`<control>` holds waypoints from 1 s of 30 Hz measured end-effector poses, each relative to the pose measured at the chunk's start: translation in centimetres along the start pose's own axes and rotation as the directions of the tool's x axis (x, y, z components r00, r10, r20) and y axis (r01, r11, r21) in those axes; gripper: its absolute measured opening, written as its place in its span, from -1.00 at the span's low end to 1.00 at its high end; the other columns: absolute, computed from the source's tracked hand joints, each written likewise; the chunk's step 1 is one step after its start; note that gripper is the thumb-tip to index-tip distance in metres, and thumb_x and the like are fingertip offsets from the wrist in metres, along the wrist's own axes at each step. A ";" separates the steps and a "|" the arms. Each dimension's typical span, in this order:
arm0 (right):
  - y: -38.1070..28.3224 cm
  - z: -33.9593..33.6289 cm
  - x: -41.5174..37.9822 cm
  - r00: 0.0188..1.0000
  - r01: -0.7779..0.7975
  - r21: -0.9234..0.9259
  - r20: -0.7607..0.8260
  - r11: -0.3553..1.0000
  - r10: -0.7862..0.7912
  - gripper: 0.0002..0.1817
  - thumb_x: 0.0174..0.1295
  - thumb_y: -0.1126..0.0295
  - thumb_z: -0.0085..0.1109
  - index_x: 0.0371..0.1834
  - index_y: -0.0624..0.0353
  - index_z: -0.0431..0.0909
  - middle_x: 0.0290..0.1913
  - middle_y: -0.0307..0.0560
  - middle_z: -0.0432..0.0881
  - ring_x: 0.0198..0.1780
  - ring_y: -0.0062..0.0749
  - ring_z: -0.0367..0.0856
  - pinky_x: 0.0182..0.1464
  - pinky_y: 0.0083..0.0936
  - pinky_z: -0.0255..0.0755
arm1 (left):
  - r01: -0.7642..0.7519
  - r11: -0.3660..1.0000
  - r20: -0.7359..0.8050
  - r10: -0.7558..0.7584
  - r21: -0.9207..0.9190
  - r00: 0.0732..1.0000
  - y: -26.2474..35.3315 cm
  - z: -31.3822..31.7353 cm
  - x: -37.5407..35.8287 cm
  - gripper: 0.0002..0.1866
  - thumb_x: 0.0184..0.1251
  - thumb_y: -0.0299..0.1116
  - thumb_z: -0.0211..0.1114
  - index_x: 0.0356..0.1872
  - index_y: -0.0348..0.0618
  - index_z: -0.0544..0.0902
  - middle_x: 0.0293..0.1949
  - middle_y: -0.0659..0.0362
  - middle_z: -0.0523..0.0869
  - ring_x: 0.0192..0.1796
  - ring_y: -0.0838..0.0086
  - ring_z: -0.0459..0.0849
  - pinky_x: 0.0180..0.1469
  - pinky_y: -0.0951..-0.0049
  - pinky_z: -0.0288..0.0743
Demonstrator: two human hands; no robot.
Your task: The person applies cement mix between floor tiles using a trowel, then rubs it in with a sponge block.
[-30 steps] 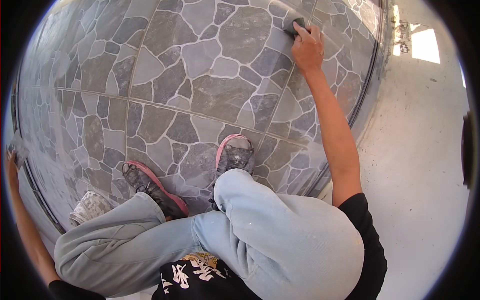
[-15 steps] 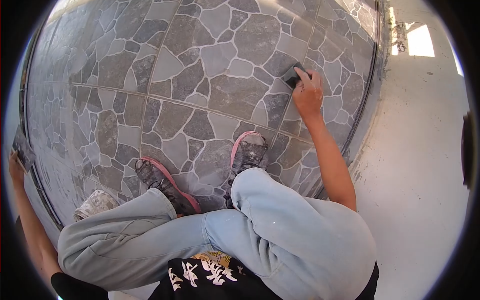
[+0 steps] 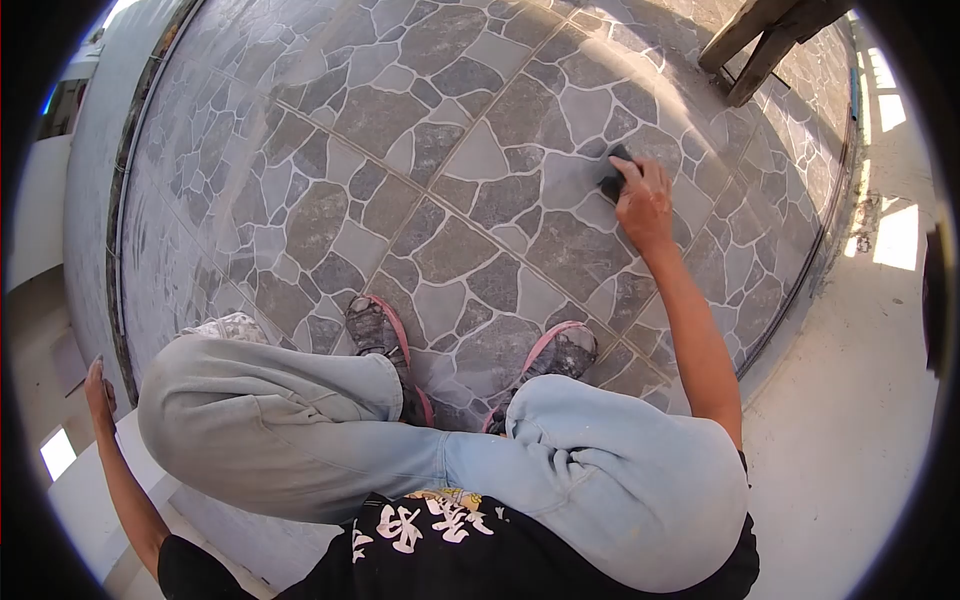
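My right hand (image 3: 645, 200) is closed on a small dark rectangular pad (image 3: 613, 175), pressing its edge against the stone-patterned floor tile (image 3: 570, 235). Pale joint lines run between the grey stone shapes around it. Far to the left, beyond my knee, my left hand (image 3: 100, 392) is held out low with its fingers curled. A flat greyish shape (image 3: 68, 362) shows beside those fingers, and I cannot tell what they grip.
My dusty shoes (image 3: 372, 328) with pink edges are planted on the tiles. Behind my left knee lies a whitish, stained object (image 3: 228, 327). Wooden legs (image 3: 755, 50) stand at the upper right. A pale wall (image 3: 850, 380) runs along the right, and a low ledge (image 3: 95, 200) borders the left.
The view has turned and shifted. My right hand has moved across the tile with the pad, further from the right shoe. The wooden legs have come into view. My left hand appears lower.
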State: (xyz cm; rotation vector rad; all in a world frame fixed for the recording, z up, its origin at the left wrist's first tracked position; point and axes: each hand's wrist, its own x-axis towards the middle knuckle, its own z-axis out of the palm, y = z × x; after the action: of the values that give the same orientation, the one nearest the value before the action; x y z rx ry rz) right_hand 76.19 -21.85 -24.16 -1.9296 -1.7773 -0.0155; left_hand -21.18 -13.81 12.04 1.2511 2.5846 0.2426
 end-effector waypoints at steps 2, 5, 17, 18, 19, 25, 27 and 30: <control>5.0 0.9 2.5 0.932 -0.332 -0.152 -0.202 0.931 0.299 -0.59 0.19 0.56 0.20 0.13 0.08 0.69 -0.02 0.04 0.60 0.10 0.05 0.58 0.13 -0.07 0.47 | 0.172 0.977 0.019 -0.171 -0.128 0.985 -8.4 0.9 -4.5 -0.44 0.51 -0.07 0.08 0.42 -0.08 0.53 -0.70 0.40 0.35 -0.77 0.70 0.20 -0.74 0.59 0.05; -0.4 4.6 3.8 0.949 -0.277 -0.170 -0.202 0.946 0.241 -0.57 0.19 0.54 0.22 0.17 0.09 0.68 -0.01 0.09 0.59 0.11 0.07 0.58 0.14 -0.07 0.47 | 0.539 0.812 0.146 -0.519 -0.225 0.842 -16.7 5.3 -13.5 -0.52 0.44 -0.03 0.11 0.23 -0.08 0.53 -0.69 0.36 0.40 -0.79 0.66 0.21 -0.77 0.57 0.06; 5.7 2.3 2.2 0.945 -0.306 -0.142 0.079 0.942 0.318 -0.52 0.37 0.39 0.12 0.36 0.15 0.54 0.13 0.25 0.59 0.13 0.24 0.57 0.22 0.01 0.43 | 0.730 0.396 0.633 -0.367 -0.557 0.682 -13.3 20.0 -23.9 0.24 0.20 0.76 -0.16 0.59 -0.17 0.21 -0.65 0.19 0.54 -0.83 0.58 0.24 -0.74 0.55 0.06; 8.9 2.9 2.7 0.876 -0.471 -0.259 -0.026 0.843 0.481 -0.51 0.46 0.26 0.12 0.40 0.20 0.50 0.14 0.27 0.60 0.12 0.24 0.58 0.20 0.01 0.43 | 0.697 0.403 0.647 -0.277 -0.593 0.710 -13.1 20.6 -23.2 0.23 0.21 0.76 -0.18 0.56 -0.18 0.25 -0.67 0.19 0.52 -0.84 0.58 0.23 -0.75 0.54 0.05; 8.4 3.7 2.7 0.929 -0.367 -0.274 -0.052 0.889 0.367 -0.51 0.45 0.27 0.14 0.40 0.22 0.50 0.11 0.28 0.59 0.11 0.23 0.56 0.19 0.00 0.44 | 0.665 0.401 0.655 -0.184 -0.631 0.733 -12.8 21.3 -22.3 0.21 0.21 0.76 -0.20 0.52 -0.18 0.30 -0.68 0.19 0.50 -0.85 0.58 0.21 -0.76 0.54 0.04; -15.2 3.5 -1.7 0.921 0.244 0.309 0.224 0.919 -0.320 -0.45 0.04 0.50 0.35 0.21 -0.01 0.69 0.07 0.07 0.59 0.15 0.01 0.57 0.13 -0.14 0.46 | 0.732 -0.065 0.707 0.215 -0.678 0.674 -14.1 20.4 -21.3 -0.35 0.45 0.10 0.24 0.47 0.09 0.50 0.01 -0.07 0.79 -0.03 0.35 0.75 0.05 0.35 0.58; -16.3 4.0 -2.1 0.735 0.434 0.481 0.299 0.761 -0.608 -0.47 0.02 0.53 0.33 0.16 -0.06 0.72 0.08 0.00 0.60 0.17 -0.09 0.58 0.14 -0.18 0.45 | 0.710 0.003 0.700 0.169 -0.704 0.694 -11.6 20.0 -19.7 -0.39 0.47 0.07 0.21 0.45 0.05 0.50 -0.02 -0.08 0.77 -0.09 0.36 0.73 -0.02 0.36 0.57; -12.3 3.9 3.0 0.888 0.300 0.289 0.265 0.909 -0.377 -0.52 0.12 0.53 0.25 0.14 -0.09 0.73 0.11 -0.01 0.61 0.19 -0.11 0.58 0.18 -0.18 0.44 | 0.687 0.085 0.688 0.204 -0.721 0.697 -7.1 19.4 -16.9 -0.44 0.51 0.03 0.17 0.40 -0.01 0.51 -0.07 -0.10 0.75 -0.17 0.36 0.70 -0.11 0.38 0.56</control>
State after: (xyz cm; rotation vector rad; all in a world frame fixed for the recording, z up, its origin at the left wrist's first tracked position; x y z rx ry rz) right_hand 63.85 -17.48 -22.14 -1.4887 -2.1972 0.3912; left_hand -10.52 -30.76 -5.61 0.1354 1.2568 1.0339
